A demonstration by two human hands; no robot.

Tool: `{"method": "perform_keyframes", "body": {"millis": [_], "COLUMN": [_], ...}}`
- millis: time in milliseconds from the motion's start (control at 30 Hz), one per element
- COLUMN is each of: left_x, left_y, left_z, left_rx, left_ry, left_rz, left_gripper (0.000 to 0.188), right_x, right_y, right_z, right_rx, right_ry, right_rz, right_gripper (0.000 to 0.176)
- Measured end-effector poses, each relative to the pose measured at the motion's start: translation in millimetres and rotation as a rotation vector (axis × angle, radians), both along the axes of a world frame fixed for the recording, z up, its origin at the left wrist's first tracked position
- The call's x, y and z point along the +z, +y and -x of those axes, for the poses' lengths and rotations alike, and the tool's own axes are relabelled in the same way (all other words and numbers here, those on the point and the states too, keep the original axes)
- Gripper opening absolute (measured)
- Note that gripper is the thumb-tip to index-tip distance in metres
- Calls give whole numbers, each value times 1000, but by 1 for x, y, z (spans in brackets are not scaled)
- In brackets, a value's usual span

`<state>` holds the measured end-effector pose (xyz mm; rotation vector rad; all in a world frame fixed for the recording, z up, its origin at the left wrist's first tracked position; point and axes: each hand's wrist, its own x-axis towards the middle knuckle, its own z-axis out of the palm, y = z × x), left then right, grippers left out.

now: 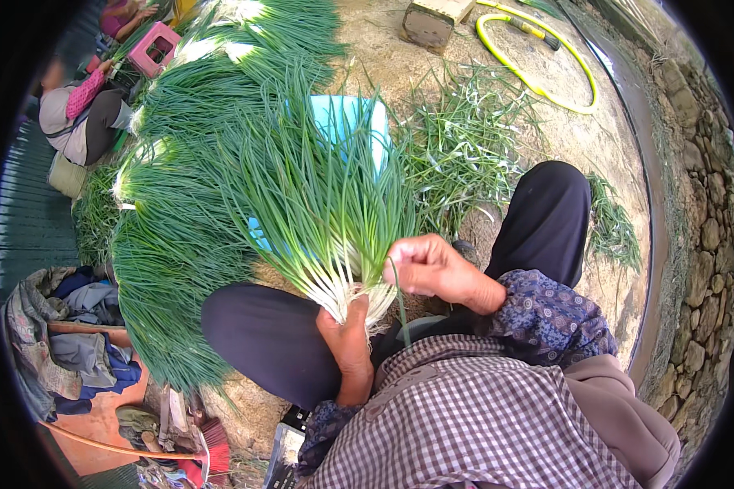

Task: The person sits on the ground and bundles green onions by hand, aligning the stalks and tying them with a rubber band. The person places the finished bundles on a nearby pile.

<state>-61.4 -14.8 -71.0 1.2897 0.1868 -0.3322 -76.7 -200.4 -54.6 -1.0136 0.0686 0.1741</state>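
A thick bunch of green onions fans out in front of me, white stems and roots towards my body. My left hand grips it at the pale root end, thumb across the stems. At the bunch's right side, my right hand has its thumb and fingers pinched together, slightly blurred. A single thin green leaf hangs down from those fingertips. Behind the bunch, partly covered by its leaves, is a light blue plastic object, perhaps a stool.
Heaped green onion bunches line the left. Loose trimmed leaves litter the concrete ahead. Beyond are a yellow hose and a metal can. A red broom lies lower left. Two other people sit upper left near a pink stool.
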Motion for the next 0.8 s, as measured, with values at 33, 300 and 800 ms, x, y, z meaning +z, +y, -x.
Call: {"method": "perform_keyframes", "body": {"millis": [33, 300, 800], "left_x": [-3, -10, -2], "left_y": [1, 1, -1], "left_z": [2, 2, -1], "left_rx": [-28, -11, 60], "left_ry": [-43, -9, 34], "left_rz": [-29, -46, 45], "left_gripper": [23, 27, 32], "right_x": [1, -1, -17], "right_y": [-5, -96, 11], "right_z": [1, -13, -70], "right_rx": [-55, -840, -311], "right_ry": [77, -64, -196], "right_rz": [-121, -605, 895], "right_gripper": [11, 13, 8]}}
